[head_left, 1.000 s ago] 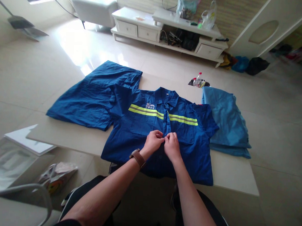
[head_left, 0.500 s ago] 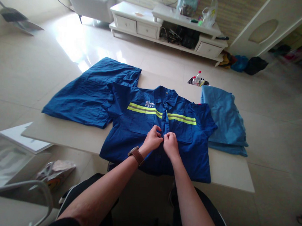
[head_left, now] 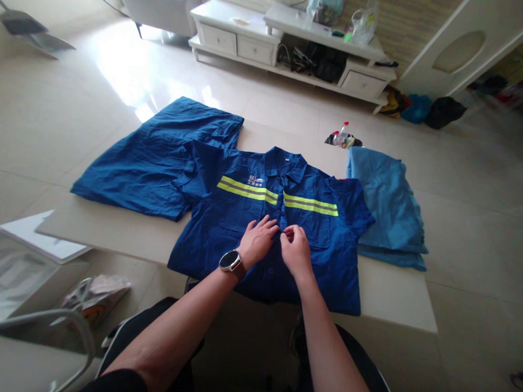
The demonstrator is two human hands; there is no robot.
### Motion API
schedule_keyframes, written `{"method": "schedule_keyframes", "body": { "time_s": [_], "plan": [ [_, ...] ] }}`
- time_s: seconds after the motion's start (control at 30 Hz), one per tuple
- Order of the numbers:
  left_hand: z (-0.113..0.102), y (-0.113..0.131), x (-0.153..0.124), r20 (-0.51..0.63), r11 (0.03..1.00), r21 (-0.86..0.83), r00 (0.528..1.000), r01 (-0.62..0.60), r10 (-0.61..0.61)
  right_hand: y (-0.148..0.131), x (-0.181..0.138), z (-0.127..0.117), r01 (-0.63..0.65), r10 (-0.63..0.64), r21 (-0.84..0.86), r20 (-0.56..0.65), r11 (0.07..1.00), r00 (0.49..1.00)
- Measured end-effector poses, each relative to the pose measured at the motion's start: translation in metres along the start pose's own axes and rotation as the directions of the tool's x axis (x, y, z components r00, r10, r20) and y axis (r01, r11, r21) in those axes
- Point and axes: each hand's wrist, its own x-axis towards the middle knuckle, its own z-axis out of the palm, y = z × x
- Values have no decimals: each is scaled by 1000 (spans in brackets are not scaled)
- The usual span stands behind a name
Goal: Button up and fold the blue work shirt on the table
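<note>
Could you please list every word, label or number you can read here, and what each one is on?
No text can be read with certainty.
White characters on the blue work shirt: too small and blurred.
Collar label: too small.
Wristwatch face: no legible digits.

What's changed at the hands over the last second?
Left hand opened out of its pinch and turned palm-down over the shirt, bringing the watch face up. Right hand stays curled at the front opening; its grip is unclear. Shirt, left cloth and right cloth stayed put.
</note>
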Motion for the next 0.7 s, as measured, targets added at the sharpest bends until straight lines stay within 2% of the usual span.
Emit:
{"method": "schedule_keyframes", "body": {
  "time_s": [0.33,0.53,0.7],
  "plan": [
    [6,6,27,-114,984,59,980,170,-162,8,-11,-27,27,-25,-40,69,999,997],
    [14,5,37,-158,975,81,968,209,-194,15,-12,-42,13,-10,-36,76,999,997],
    [19,-1,47,-256,973,70,947,220,-195,18,-12,-50,6,-5,-15,75,1000,997]
  ]
}}
